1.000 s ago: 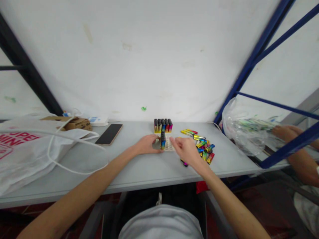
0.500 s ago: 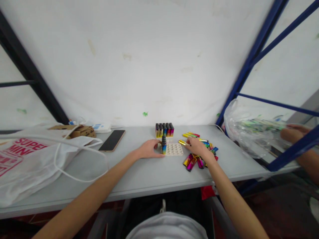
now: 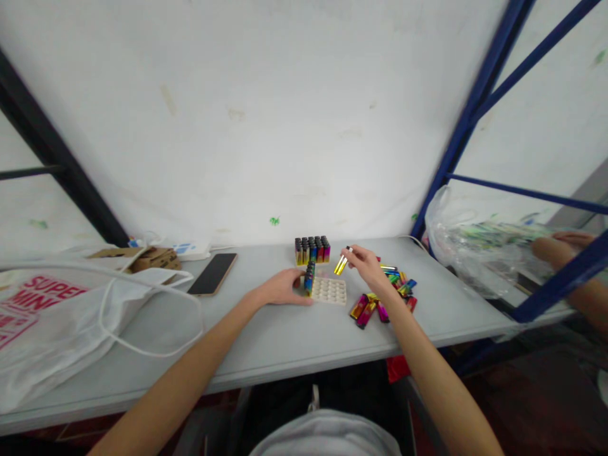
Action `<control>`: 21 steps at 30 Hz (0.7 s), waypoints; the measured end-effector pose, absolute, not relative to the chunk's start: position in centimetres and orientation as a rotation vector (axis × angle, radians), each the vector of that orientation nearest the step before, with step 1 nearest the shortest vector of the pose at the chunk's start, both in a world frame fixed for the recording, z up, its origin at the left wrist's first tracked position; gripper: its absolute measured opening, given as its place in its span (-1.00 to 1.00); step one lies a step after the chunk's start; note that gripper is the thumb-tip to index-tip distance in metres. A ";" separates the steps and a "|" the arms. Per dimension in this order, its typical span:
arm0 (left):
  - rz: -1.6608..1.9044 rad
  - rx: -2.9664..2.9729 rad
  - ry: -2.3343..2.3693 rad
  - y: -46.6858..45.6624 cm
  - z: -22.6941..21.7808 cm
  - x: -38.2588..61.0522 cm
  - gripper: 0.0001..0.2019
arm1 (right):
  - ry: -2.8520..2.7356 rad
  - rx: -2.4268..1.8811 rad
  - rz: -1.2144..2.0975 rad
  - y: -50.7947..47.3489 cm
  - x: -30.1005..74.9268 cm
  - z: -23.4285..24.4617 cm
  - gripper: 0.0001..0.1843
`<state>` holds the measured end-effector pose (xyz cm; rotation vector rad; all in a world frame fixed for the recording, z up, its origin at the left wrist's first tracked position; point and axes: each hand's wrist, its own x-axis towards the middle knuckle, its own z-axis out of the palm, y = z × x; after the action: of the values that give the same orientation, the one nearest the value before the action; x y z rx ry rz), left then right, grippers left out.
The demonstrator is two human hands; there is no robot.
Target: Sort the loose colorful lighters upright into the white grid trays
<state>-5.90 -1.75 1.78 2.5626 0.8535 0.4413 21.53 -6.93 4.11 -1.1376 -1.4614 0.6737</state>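
Between the fingertips of my right hand (image 3: 365,261) is a yellow-gold lighter (image 3: 340,266), tilted in the air above the far right part of a cream tray (image 3: 332,291) with rows of round holes. My left hand (image 3: 284,287) curls around the tray's left end, thumb along the near side and fingers behind. A row of dark-topped lighters (image 3: 310,278) stands upright in that end of the tray, beside my left fingers. Loose shiny lighters (image 3: 365,310) in pink, gold, blue and red lie in a heap to the right, partly under my right forearm.
A block of upright lighters (image 3: 312,251) stands by the wall. On the left lie a phone (image 3: 213,273), a white cable (image 3: 156,353), a cardboard box (image 3: 159,258) and a plastic bag (image 3: 90,323). At right, another person's arm shows beyond a blue frame (image 3: 468,126) and clear plastic bag (image 3: 456,234).
My right hand has lifted the gold lighter up and left from beside the tray, turning it from lying nearly flat to a steep tilt. My left hand stays at the tray.
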 end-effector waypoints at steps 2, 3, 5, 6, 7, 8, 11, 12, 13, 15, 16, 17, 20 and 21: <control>0.515 2.591 0.940 -2.2 1.2 -5.5 -0.31 | -1.350 -1.029 0.868 -7.5 20.6 4.4 -0.52; 0.540 2.602 0.980 -2.3 1.0 -5.3 -0.30 | -1.308 -0.976 0.961 -7.8 20.2 4.5 -0.52; 0.564 2.608 1.018 -2.5 0.8 -5.2 -0.31 | -1.287 -0.919 1.088 -8.1 19.4 4.6 -0.51; 0.566 2.601 1.010 -2.5 0.9 -5.2 -0.31 | -1.305 -0.921 1.109 -8.2 19.1 4.6 -0.51; 0.568 2.589 0.985 -2.5 0.9 -5.2 -0.32 | -1.335 -0.936 1.105 -8.2 18.9 4.5 -0.51; 0.571 2.574 0.951 -2.5 1.0 -5.3 -0.32 | -1.365 -0.954 1.080 -8.1 18.7 4.3 -0.51; 0.571 2.536 0.857 -2.4 1.4 -5.8 -0.32 | -1.389 -0.968 0.992 -7.7 18.3 3.7 -0.50; 0.568 2.529 0.840 -2.3 1.5 -5.9 -0.32 | -1.377 -0.971 0.987 -7.6 18.2 3.5 -0.49; 0.564 2.524 0.830 -2.3 1.5 -6.0 -0.31 | -1.364 -0.984 0.995 -7.4 18.1 3.3 -0.48; 0.554 2.517 0.828 -2.4 1.6 -6.1 -0.31 | -1.370 -1.042 0.998 -7.3 17.9 3.0 -0.46; 0.551 2.513 0.834 -2.4 1.6 -6.1 -0.31 | -1.389 -1.081 0.969 -7.2 17.8 2.8 -0.45; 0.550 2.510 0.838 -2.4 1.7 -6.1 -0.31 | -1.413 -1.119 0.917 -7.2 17.8 2.7 -0.45; 0.553 2.508 0.827 -2.5 1.7 -6.0 -0.30 | -1.484 -1.221 0.696 -6.9 17.7 2.1 -0.42; 0.555 2.511 0.823 -2.5 1.7 -6.0 -0.29 | -1.496 -1.255 0.636 -6.8 17.7 1.9 -0.42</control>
<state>-6.01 -2.54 1.66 2.5108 0.8233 0.5545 17.67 -6.76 1.89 -1.2553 -1.4956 0.6364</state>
